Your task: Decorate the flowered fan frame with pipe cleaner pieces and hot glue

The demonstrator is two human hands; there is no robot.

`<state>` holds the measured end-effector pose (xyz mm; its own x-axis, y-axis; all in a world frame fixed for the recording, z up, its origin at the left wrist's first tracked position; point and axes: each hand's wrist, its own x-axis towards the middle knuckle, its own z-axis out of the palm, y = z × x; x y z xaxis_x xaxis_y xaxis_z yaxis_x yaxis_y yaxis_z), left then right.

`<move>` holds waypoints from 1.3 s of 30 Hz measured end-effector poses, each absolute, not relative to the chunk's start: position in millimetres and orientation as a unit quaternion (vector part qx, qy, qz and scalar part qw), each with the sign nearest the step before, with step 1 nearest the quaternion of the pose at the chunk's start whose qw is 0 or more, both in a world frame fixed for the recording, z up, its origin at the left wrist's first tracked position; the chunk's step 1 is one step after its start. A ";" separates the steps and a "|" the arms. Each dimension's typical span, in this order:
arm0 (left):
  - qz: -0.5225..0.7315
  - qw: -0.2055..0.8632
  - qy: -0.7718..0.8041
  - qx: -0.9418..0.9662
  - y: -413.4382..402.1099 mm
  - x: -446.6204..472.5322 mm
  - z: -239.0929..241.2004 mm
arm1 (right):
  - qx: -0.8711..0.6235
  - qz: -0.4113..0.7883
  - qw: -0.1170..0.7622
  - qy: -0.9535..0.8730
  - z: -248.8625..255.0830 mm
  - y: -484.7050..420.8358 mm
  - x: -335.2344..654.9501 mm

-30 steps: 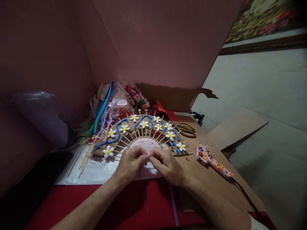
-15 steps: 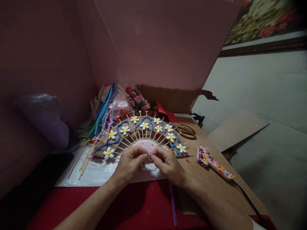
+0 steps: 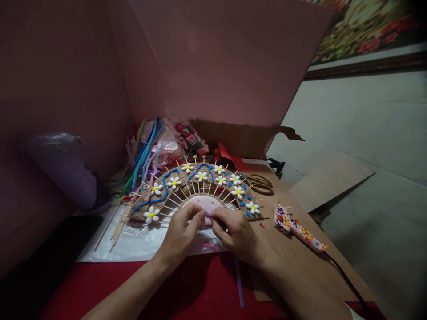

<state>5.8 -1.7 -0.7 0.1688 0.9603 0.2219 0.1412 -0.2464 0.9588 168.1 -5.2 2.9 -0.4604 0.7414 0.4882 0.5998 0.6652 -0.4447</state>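
In front of the half-round fan of twine and sticks [image 3: 180,178], both my hands meet with their fingertips pinched. Between them shows a small purple piece [image 3: 208,215], apparently pipe cleaner. My left hand [image 3: 185,229] is closed at its left side, my right hand [image 3: 235,231] closed at its right side. A purple pipe cleaner [image 3: 239,282] hangs down below my right hand; its upper end is hidden. White flowers with yellow centres [image 3: 151,214], a wavy blue strip [image 3: 164,191] and blue dots [image 3: 242,203] decorate the fan. My hands partly cover its pale pink centre [image 3: 202,203].
Right of the fan lies a flower-patterned glue gun [image 3: 298,226] with a black cord, on a brown board [image 3: 283,266]. Scissors [image 3: 258,183] lie behind. Colourful pipe cleaners [image 3: 145,155] and pink scraps [image 3: 168,144] pile at the back; loose sticks [image 3: 116,226] lie left.
My fingers have shifted slightly around the small purple piece, my right hand curling more. The hanging purple pipe cleaner has moved a little up and left.
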 end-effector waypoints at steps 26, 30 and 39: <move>0.490 0.586 0.362 0.535 -2.1 3.9 10.1 | -0.394 0.542 0.273 -0.690 17.7 6.7 180.5; 0.480 0.572 0.370 0.553 0.3 0.3 7.8 | -0.393 0.375 0.277 -0.793 22.3 8.9 188.6; 0.485 0.524 0.373 0.592 -4.2 2.4 8.0 | -0.400 0.347 0.312 -0.789 19.1 -0.1 175.9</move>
<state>2.4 -4.2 8.0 0.2520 0.9501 0.1836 -0.0669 -0.1722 0.9828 175.9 -0.1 19.1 -0.4853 0.8477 0.2144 0.4144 0.4389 -0.7973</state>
